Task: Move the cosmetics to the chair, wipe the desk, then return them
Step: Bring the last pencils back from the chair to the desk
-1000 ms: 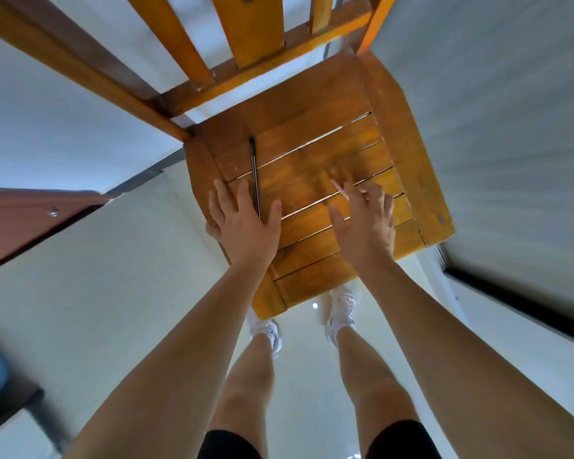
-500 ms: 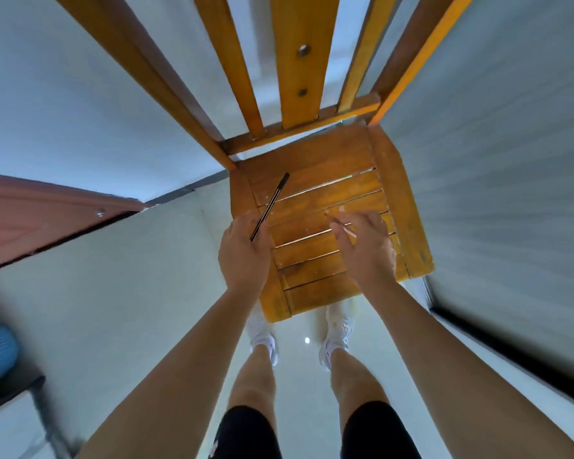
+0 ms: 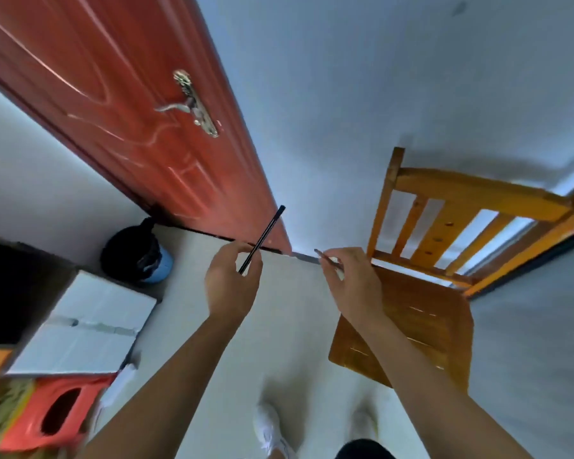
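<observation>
My left hand [image 3: 230, 282] pinches a long thin black cosmetic pencil [image 3: 266, 233] that points up and to the right. In my right hand [image 3: 349, 279] is a shorter, pale thin cosmetic stick [image 3: 325, 256], its dark tip pointing left. Both hands are raised over the pale floor, to the left of the wooden chair [image 3: 424, 329]. The slatted seat of the chair shows nothing on its visible part; my right forearm covers some of it.
A red door [image 3: 120, 104] with a metal handle stands ahead on the left. A dark bin [image 3: 136, 256] sits by its foot. A white box [image 3: 83, 323] and a red stool [image 3: 47, 412] lie at the lower left. My feet show at the bottom.
Both hands lifted the two sticks off the chair seat. My view swung left, so the chair now lies to the right and the door has come into sight.
</observation>
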`<move>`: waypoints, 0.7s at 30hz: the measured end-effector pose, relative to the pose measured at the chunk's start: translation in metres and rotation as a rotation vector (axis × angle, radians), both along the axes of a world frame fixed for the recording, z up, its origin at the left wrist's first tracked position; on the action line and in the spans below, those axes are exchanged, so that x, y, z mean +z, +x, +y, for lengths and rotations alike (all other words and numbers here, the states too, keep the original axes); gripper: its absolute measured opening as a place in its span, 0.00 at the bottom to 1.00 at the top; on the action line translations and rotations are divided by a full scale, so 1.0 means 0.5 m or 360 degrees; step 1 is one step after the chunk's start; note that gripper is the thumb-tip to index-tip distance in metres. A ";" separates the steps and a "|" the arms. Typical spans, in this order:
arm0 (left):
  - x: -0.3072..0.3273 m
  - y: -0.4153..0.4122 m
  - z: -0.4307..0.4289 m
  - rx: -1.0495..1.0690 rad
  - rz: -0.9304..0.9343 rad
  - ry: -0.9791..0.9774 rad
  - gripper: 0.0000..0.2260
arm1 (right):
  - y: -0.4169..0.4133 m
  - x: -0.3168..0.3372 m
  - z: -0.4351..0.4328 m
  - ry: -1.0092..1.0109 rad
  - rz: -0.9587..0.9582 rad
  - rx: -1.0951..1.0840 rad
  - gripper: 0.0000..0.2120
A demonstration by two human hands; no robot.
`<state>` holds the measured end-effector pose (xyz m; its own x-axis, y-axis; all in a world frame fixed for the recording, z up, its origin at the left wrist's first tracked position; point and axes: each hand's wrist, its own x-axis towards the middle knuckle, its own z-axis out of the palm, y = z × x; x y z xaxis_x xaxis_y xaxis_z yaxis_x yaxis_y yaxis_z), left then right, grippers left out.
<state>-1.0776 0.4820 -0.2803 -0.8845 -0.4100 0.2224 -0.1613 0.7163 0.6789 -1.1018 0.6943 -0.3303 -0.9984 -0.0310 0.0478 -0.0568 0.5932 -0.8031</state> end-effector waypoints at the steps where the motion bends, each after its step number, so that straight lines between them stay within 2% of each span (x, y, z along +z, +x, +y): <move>1: 0.031 0.028 -0.036 0.0089 0.0012 -0.0021 0.06 | 0.004 0.036 -0.033 0.0001 0.0072 0.0094 0.12; 5: 0.138 0.160 -0.194 0.0408 0.0169 -0.0093 0.07 | 0.044 0.151 -0.191 -0.0048 0.0330 0.0404 0.08; 10: 0.199 0.365 -0.396 0.0722 0.0301 -0.0071 0.05 | 0.133 0.229 -0.441 -0.0202 0.0430 0.0727 0.09; 16: 0.203 0.734 -0.698 0.1178 0.0342 -0.0155 0.06 | 0.405 0.258 -0.834 -0.0215 0.0514 0.1140 0.06; 21: 0.214 0.974 -0.891 0.1527 0.0345 -0.0082 0.04 | 0.600 0.269 -1.094 -0.0115 0.0561 0.1493 0.07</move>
<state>-0.5904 0.0366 -0.1736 -0.1196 -0.9179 0.3783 -0.5656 0.3762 0.7339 -0.8019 0.1473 -0.1960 -0.5005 -0.7832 0.3687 -0.7176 0.1371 -0.6829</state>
